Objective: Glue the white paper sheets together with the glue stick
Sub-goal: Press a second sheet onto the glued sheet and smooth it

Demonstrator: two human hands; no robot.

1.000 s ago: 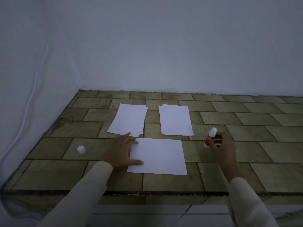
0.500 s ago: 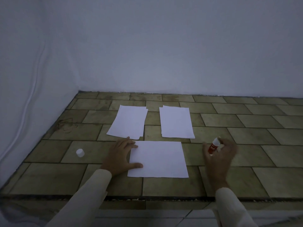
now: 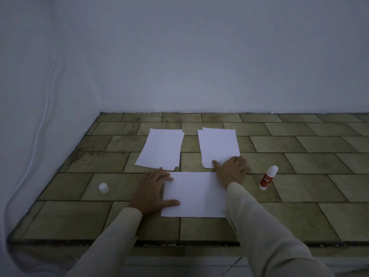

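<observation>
Nearest, left hand [image 3: 152,191] spread flat, palm down, pinning left edge of single near sheet [image 3: 194,194] on tiled floor [image 3: 299,220], thumb and fingertips lying on the paper, gripping nothing. Right hand [image 3: 231,169] likewise flat and open, reaching over near sheet's far right corner, fingers pressing near edge of right-hand far stack [image 3: 218,146], nothing in its grasp. Glue stick [image 3: 268,177] now lying free on floor just right of right hand, apart from it, no longer held as half a second ago; right hand since moved left onto the stack. Left hand and near sheet unchanged. Glue stick uncapped, long axis tilted, red-labelled base nearer, white tip pointing far and slightly right. White cap [image 3: 103,187] standing alone on floor well left of left hand. Farther off, left-hand far stack [image 3: 160,149] untouched, beside right-hand stack with a strip of floor between. Beyond, pale wall [image 3: 199,56] with white cable [image 3: 43,120] running down at far left.
</observation>
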